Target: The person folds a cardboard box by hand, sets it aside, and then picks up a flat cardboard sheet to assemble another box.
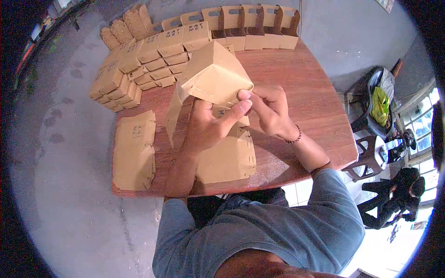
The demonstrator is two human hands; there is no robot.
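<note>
A partly folded brown cardboard box [215, 76] is held up above the table, its peaked corner turned away from me. My left hand [208, 123] grips its near edge, with the thumb stretched towards the right corner. At that same corner, my right hand [269, 109] pinches the cardboard, the two thumbs close together. A loose panel of the box hangs down on the left, behind my left forearm. Below my hands, flat cardboard box blanks [227, 160] lie on the table, partly hidden by my arms. More flat printed blanks [134, 150] lie at the left near edge.
Folded boxes marked "EAT ME!" [171, 44] are stacked on the wooden table [296, 88] at the far left. Open carriers with handle holes [252, 28] line the far edge. A chair with a yellow-green bag [381, 104], a stool [371, 157] and a dark-clothed person [394, 197] are at the right.
</note>
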